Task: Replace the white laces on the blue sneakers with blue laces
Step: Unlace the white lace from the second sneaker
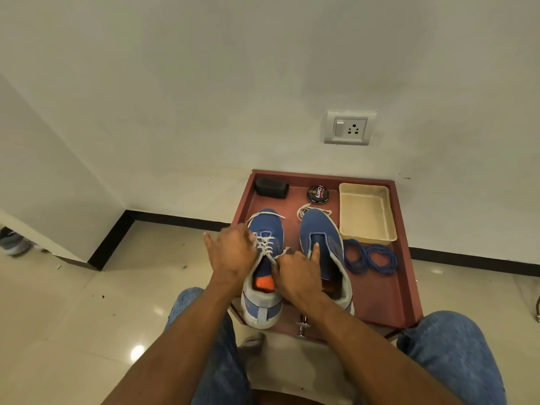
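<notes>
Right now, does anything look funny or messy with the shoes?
Yes. The right blue sneaker has no lace at all; a loose white lace lies in a heap by its toe. The left blue sneaker is still laced in white. The coiled blue laces wait unused beside the cream plastic tray.

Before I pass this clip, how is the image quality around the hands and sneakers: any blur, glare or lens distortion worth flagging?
Head view: the left hand is slightly motion-smeared, while the right hand and the laced left sneaker stay readable; wide-angle bending curves the black skirting and the red tray rim; small glare spots sit on the floor tiles; lighting is soft and even, shadows faint.
</notes>
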